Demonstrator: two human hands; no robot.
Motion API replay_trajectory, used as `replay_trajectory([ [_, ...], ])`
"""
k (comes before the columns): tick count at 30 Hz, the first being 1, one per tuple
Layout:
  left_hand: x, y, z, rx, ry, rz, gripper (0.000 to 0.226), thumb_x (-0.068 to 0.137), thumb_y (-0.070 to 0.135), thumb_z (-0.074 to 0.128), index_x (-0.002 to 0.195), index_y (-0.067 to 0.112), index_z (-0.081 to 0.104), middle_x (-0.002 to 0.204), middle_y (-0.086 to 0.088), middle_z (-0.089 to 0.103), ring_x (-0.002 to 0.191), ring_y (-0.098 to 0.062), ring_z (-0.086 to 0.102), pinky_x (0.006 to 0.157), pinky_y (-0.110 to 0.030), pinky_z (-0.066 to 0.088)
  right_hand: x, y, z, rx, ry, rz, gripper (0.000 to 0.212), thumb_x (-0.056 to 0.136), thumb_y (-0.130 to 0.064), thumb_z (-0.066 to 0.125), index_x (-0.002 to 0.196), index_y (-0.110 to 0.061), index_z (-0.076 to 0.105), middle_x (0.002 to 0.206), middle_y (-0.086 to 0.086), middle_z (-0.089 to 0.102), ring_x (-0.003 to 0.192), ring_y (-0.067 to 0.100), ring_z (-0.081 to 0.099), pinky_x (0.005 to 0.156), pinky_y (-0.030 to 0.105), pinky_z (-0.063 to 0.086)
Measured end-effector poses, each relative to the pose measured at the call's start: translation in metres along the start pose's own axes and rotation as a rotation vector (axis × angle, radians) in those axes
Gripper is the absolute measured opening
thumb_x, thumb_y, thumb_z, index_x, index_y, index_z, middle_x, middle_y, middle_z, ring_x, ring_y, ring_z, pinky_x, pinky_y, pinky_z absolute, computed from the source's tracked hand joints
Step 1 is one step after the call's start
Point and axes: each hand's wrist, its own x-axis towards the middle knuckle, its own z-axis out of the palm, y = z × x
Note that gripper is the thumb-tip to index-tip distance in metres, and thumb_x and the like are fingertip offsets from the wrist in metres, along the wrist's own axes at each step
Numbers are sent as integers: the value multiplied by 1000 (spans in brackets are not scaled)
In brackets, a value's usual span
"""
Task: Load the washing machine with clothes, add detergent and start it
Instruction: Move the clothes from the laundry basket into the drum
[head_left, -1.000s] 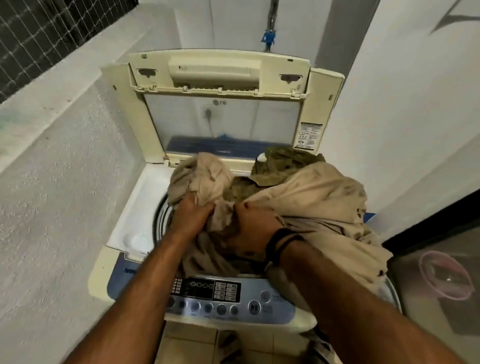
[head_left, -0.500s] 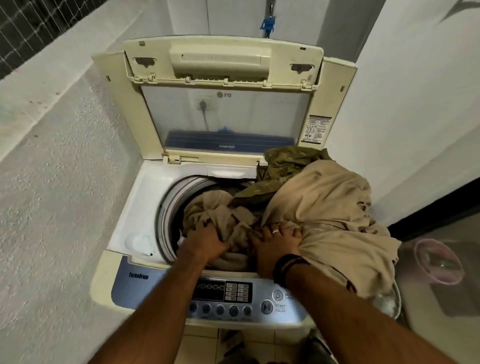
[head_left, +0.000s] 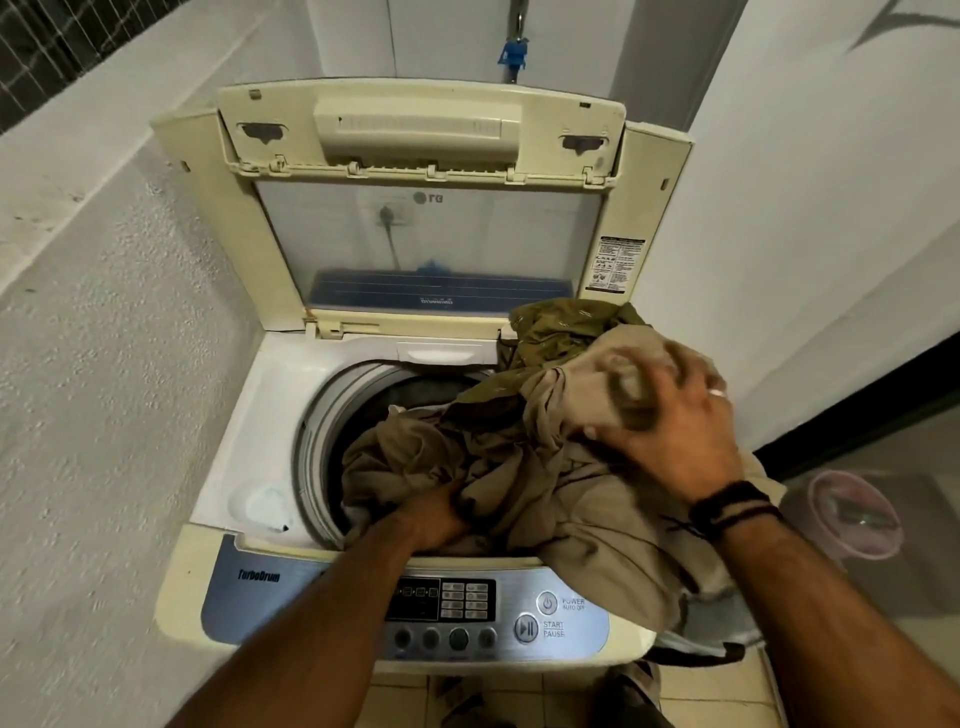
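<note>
A cream top-loading washing machine (head_left: 249, 431) stands with its lid (head_left: 421, 130) raised upright. A pile of beige and olive clothes (head_left: 519, 457) spills from the drum opening over the machine's right edge. My left hand (head_left: 436, 519) is pushed down into the clothes at the drum's front rim, its fingers buried in fabric. My right hand (head_left: 670, 436) is higher up on the right, clutching a bunched beige garment (head_left: 613, 374) on top of the pile. The control panel (head_left: 467, 608) with its start/pause button (head_left: 525, 627) lies below my arms.
A rough white wall runs close along the left, another white wall on the right. A pink plastic bucket (head_left: 852, 514) sits on the floor at the right. A blue tap (head_left: 513, 52) hangs on the wall behind the lid. Tiled floor shows below the machine.
My left hand has sunk deeper into the drum with the clothes. My right hand has lifted off the front of the pile and moved up and right, gripping the beige garment.
</note>
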Motion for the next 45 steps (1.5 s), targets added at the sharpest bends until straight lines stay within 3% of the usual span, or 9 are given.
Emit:
replay_trajectory([
  [5, -7, 0, -22, -64, -70, -25, 58, 79, 52, 71, 131, 32, 56, 132, 5, 59, 116, -16, 56, 104, -35, 43, -7, 58, 41, 60, -314, 335, 97, 73, -70, 70, 152, -36, 24, 163, 6, 18, 139, 39, 39, 111, 53, 39],
  [9, -7, 20, -53, 137, -73, -70, 97, 59, 68, 76, 143, 33, 41, 145, -1, 49, 126, -24, 50, 107, -41, 40, 4, 29, 40, -204, -176, 146, 32, 94, -40, 47, 120, -29, 59, 128, 4, 60, 102, 36, 64, 83, 44, 53],
  [15, -37, 73, -89, -146, 286, 335, 141, 53, 57, 88, 153, 38, -9, 162, 11, 1, 146, -12, 13, 117, -37, 23, 6, -61, 8, -53, -9, -132, 34, 78, -27, 54, 107, -17, 70, 105, 9, 67, 88, 38, 64, 83, 45, 50],
  [18, -39, 72, -87, -339, 387, 484, 111, 68, 33, 86, 149, 37, 12, 148, 16, 31, 130, 11, 35, 106, -14, 34, -6, -108, 15, 102, -38, -426, 38, 75, -21, 56, 107, -9, 72, 109, 13, 67, 88, 41, 64, 80, 46, 53],
  [26, -31, -31, -49, -5, 674, -228, 65, 82, 57, 54, 140, 31, 37, 135, -6, 50, 114, -31, 56, 87, -50, 52, -27, -66, 32, 138, -93, -429, 67, 81, -53, 67, 143, -38, 48, 153, -4, 41, 137, 25, 43, 107, 49, 44],
  [31, -39, -19, -35, 116, 107, -386, 94, 87, 44, 63, 156, 21, 3, 157, -18, 23, 138, -38, 33, 113, -44, 33, -50, 16, 66, -128, -397, 189, 122, 50, -93, 58, 149, -57, -2, 166, -2, -7, 150, 39, 14, 114, 62, 30],
  [36, -42, -10, -78, 241, -2, -318, 104, 47, 67, 75, 140, 30, 44, 147, -15, 43, 127, -35, 46, 104, -47, 43, -40, 14, 84, -98, -222, 220, 58, 88, -34, 58, 143, -33, 40, 148, 17, 35, 117, 44, 54, 96, 49, 48],
  [41, -62, 56, -99, 124, 175, 81, 134, 51, 70, 80, 150, 48, -8, 163, 7, -8, 148, -26, 3, 118, -54, 16, -18, -49, 58, 141, -84, -18, 33, 94, -21, 53, 126, -21, 59, 120, 10, 64, 104, 33, 60, 93, 45, 47],
  [45, -71, 64, -87, -366, 382, 40, 71, 79, 21, 79, 141, 10, 45, 136, -12, 53, 128, -27, 51, 97, -27, 42, -30, -122, 47, 667, -154, -355, 24, 90, -13, 60, 114, -13, 64, 110, 4, 69, 99, 17, 62, 85, 28, 47],
])
